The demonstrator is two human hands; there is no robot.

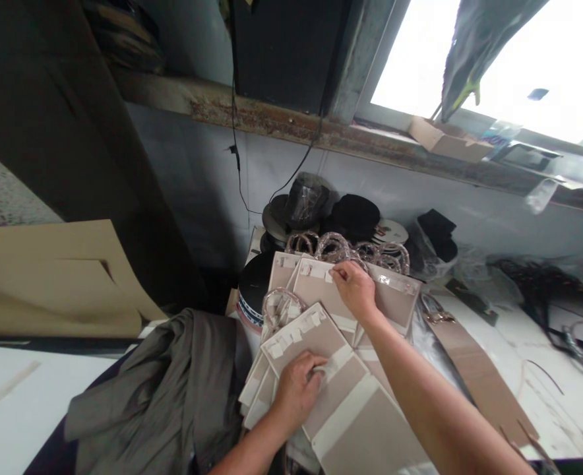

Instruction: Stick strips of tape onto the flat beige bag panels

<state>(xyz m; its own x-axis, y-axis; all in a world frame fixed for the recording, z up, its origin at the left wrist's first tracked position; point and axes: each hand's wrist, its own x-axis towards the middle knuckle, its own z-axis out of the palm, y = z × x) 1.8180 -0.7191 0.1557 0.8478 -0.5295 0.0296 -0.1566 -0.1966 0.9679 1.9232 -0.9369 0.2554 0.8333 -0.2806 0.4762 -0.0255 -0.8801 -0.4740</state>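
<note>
A fanned pile of beige bag panels (321, 336) with white taped strips lies on the work surface in front of me. My left hand (296, 389) rests on the nearest panel, its fingers curled and pinching a white strip (341, 359) at the middle of that panel. My right hand (355, 288) reaches farther back, fingers bent down onto the top edge of a rear panel (316, 280). Clear looped handles (336, 245) stick up just behind that edge.
An olive-grey cloth (173, 389) is heaped at the left. Black spools and round parts (321, 211) stand against the wall behind. A long beige strip (479, 376) lies at the right on the white table, with dark cords (543, 284) beyond. Cardboard sheets (49, 277) lean at far left.
</note>
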